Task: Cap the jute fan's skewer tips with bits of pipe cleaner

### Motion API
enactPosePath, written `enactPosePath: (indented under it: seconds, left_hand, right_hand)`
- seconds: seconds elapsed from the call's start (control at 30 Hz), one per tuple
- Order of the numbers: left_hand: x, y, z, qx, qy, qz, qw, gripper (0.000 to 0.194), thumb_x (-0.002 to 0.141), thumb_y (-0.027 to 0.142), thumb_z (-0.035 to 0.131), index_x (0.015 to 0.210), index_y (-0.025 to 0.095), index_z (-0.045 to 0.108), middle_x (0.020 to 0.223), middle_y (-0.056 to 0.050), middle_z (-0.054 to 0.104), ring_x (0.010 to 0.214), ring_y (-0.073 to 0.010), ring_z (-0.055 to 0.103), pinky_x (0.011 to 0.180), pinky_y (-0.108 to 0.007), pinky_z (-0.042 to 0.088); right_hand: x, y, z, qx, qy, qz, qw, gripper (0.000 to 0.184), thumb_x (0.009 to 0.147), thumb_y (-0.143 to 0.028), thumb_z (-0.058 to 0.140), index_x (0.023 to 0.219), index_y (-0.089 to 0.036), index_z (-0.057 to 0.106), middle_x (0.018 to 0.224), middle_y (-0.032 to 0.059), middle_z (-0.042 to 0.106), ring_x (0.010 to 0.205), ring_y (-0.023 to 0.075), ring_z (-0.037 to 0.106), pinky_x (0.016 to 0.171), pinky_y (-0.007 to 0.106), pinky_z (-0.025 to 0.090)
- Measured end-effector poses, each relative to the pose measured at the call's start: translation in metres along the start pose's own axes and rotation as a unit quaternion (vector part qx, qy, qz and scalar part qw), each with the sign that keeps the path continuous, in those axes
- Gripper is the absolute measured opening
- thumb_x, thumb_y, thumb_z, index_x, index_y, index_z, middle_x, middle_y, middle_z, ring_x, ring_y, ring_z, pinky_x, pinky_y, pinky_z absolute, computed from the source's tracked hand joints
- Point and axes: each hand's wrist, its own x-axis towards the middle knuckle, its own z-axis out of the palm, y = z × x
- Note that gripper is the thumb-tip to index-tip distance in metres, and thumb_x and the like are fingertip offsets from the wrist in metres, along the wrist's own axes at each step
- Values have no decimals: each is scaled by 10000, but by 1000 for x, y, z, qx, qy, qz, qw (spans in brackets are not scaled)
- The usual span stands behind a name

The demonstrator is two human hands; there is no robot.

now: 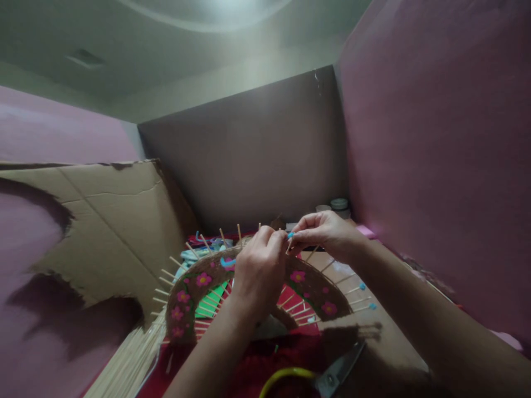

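Observation:
A brown arch (318,284), decorated with pink flowers, stands before me with thin wooden sticks (222,237) radiating from its edge. My right hand (326,235) pinches a small blue piece (290,235) at the arch's top edge, its material unclear. Close beside it, my left hand (261,265) is closed over the top of the arch; its fingertips and whatever they hold are hidden. A curled blue strip (227,262) lies against the arch left of that hand. Blue blobs (362,286) cap two sticks on the right side.
Scissors with a yellow handle (286,373) lie at the front, blades pointing right. Left are a bundle of thin sticks (128,359) and torn cardboard (112,237). Red cloth (232,365) lies under the arch; jars (339,207) stand at the back by the pink wall.

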Motion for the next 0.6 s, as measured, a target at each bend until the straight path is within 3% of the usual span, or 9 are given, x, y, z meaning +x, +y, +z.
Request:
enactPosePath:
  seconds: [0.2, 0.4, 0.6]
  left_hand:
    - [9, 9, 4, 47, -34, -24, 998, 247, 911, 299, 406, 858, 179, 615, 816, -41, 568, 673, -135, 538, 542, -243, 378]
    - [19, 8, 4, 34, -90, -34, 995, 239, 896, 307, 427, 832, 196, 629, 819, -39, 566, 626, -142, 536, 498, -261, 347]
    - [19, 11, 6, 18, -94, -37, 995, 218, 884, 305, 448, 834, 203, 634, 834, -36, 571, 639, -145, 543, 503, -263, 341]
  right_hand:
    - [-3, 5, 0, 23, 41, 6, 999, 322, 524, -339, 810, 670, -111, 636, 626, 50, 673, 579, 160, 652, 632, 304, 542]
    - [-9, 8, 9, 34, 125, -3, 992, 325, 482, -343, 823, 626, -116, 640, 583, 43, 656, 560, 159, 638, 633, 317, 538]
    - [-17, 10, 14, 43, 153, -14, 987, 309, 483, -329, 820, 634, -109, 664, 598, 37, 661, 571, 145, 631, 659, 300, 528]
